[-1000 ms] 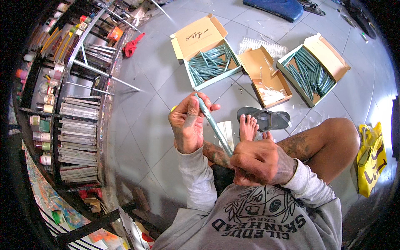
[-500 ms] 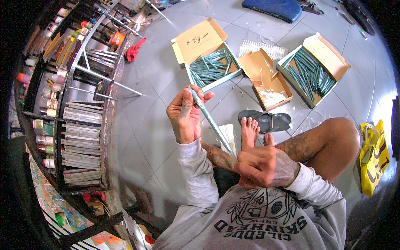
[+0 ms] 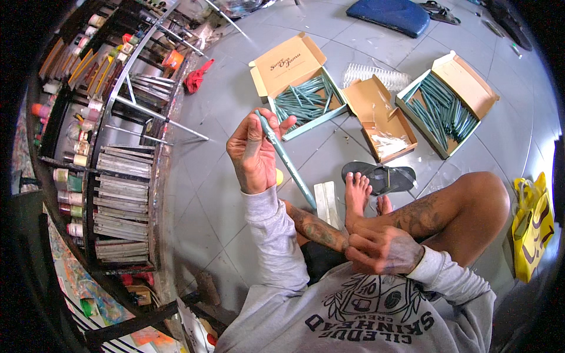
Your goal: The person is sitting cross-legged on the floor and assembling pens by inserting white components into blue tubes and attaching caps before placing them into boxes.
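Observation:
My left hand (image 3: 252, 154) is raised, thumb and fingers pinched round the upper part of a slim teal pen (image 3: 288, 161) with markings along its barrel. The pen slants down to the right, and its lower end hangs free over the floor. My right hand (image 3: 384, 250) is closed with curled fingers in front of my lap, apart from the pen; whatever it may hold is hidden. Beyond my hands, an open cardboard box (image 3: 318, 122) holds many similar teal pens (image 3: 301, 101). Farther right, a second open box (image 3: 420, 129) is filled with more of them (image 3: 442, 109).
Between the boxes lies a smaller brown box (image 3: 369, 101) with white scraps (image 3: 389, 144). A clear ridged plastic piece (image 3: 374, 75), a black sandal (image 3: 393, 179) and a white strip (image 3: 325, 203) lie on the tiles. Left stands a crowded shelf (image 3: 120, 194); right, a yellow bag (image 3: 531, 226).
My right hand has drawn away from the pen's lower end, down and to the right. My left hand, still pinching the pen, has shifted slightly left and up.

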Available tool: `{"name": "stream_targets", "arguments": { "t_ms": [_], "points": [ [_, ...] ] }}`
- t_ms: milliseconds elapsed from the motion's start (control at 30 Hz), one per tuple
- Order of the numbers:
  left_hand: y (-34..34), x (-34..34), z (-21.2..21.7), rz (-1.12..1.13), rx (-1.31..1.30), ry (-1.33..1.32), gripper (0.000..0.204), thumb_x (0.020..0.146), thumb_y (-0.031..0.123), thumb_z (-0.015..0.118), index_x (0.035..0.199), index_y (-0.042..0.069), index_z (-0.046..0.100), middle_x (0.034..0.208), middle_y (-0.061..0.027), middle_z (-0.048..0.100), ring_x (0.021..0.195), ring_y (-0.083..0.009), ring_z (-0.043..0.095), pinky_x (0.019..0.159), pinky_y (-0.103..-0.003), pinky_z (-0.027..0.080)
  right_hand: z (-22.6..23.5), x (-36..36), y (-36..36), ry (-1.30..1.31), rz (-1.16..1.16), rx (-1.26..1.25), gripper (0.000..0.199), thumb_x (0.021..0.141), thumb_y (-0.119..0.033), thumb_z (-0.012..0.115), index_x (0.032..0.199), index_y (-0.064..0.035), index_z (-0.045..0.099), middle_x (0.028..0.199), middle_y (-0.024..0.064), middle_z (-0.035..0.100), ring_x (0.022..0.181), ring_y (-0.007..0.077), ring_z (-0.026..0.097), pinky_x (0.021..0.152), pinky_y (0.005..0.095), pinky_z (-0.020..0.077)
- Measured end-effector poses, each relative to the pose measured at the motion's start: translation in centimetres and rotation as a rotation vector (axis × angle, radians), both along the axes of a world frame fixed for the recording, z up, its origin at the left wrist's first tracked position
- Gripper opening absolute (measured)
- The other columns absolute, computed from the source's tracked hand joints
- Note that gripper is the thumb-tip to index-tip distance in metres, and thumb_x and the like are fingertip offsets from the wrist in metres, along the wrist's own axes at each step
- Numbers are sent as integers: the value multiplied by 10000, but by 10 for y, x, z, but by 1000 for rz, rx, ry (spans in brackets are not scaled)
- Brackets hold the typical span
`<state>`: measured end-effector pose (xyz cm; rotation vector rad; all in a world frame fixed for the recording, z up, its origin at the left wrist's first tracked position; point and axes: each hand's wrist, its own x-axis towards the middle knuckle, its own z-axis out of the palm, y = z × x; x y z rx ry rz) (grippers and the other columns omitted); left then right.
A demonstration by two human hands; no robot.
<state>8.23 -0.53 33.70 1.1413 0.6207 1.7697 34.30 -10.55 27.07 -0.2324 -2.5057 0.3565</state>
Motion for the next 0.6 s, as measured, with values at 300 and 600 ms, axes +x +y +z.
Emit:
{"name": "stream_targets", "arguments": {
  "t_ms": [300, 600],
  "points": [
    [-4, 3, 9, -22, 12, 29, 212, 1014, 162, 582, 994, -38, 649, 980, -123, 606, 876, -174, 607, 934, -542, 577, -28, 21, 18, -207, -339, -210, 329, 743, -262, 707, 978, -50, 620, 877, 111, 592, 768, 288, 639, 699, 420, 531],
    [-5, 6, 4, -47, 29, 5, 242, 1010, 193, 592, 961, -40, 638, 953, -123, 604, 844, -183, 602, 947, -551, 562, -33, 33, 42, -275, -1025, 160, 216, 801, -159, 679, 968, -25, 648, 1005, 180, 679, 824, 328, 659, 727, 405, 526]
  ]
}}
